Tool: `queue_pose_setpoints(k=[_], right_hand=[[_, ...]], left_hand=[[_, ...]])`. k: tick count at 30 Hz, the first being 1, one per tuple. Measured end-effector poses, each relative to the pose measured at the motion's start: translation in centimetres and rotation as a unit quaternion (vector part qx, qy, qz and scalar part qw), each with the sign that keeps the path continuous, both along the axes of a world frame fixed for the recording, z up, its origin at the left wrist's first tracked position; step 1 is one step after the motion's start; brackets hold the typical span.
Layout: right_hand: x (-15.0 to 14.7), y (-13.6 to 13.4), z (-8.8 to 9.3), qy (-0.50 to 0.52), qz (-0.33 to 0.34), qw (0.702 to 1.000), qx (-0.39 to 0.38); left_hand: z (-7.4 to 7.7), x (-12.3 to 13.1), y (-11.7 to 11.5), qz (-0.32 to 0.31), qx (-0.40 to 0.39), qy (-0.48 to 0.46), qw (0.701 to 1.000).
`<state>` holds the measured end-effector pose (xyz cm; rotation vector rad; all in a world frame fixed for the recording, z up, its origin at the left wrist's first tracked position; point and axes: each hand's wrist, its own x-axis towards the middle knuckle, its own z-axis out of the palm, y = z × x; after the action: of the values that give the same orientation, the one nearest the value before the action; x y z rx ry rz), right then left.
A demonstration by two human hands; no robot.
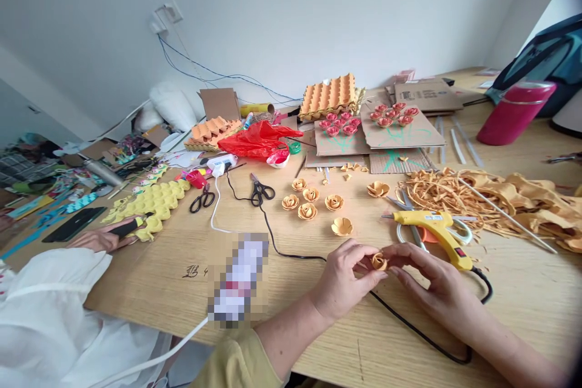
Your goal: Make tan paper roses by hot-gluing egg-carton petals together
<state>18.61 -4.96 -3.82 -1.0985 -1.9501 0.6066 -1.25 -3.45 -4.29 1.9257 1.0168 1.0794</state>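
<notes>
Near the table's front edge, a small orange rolled flower [379,262] is pinched between the fingertips of both hands. My left hand [346,276] grips it from the left, and my right hand [430,279] holds its right side. Just beyond them lies an open orange flower cup [342,227], with several finished orange flowers [308,211] grouped to its left and back. Another orange flower [377,189] sits farther right. The yellow glue gun [436,227] rests behind my right hand, its black cord running under my hands.
Black-handled scissors [262,191] lie left of the flowers. Orange scraps [436,194] spread at the right, near a pink bottle [517,112]. Cardboard with red flowers [341,139] stands behind. At the left, another person's hand [95,239] touches a yellow egg tray [154,201].
</notes>
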Motion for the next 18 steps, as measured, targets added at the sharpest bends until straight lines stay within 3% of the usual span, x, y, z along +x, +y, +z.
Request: queue_pose_setpoints(k=[7, 11, 13, 18], right_hand=[[3.3, 0.5, -0.6, -0.020, -0.148, 0.988, 0.033], [5.4, 1.7, -0.8, -0.096, -0.277, 0.955, 0.051], [6.0, 2.5, -1.4, -0.129, -0.328, 0.930, 0.104], [6.5, 3.6, -3.5, -0.167, -0.330, 0.929, 0.029]], left_hand=[[-0.3, -0.3, 0.7, 0.008, -0.017, 0.000, 1.000], [-0.6, -0.3, 1.0, 0.019, 0.011, 0.029, 0.999], [-0.7, -0.3, 1.1, 0.024, 0.020, 0.046, 0.998], [-1.0, -0.3, 1.1, 0.015, 0.000, 0.066, 0.998]])
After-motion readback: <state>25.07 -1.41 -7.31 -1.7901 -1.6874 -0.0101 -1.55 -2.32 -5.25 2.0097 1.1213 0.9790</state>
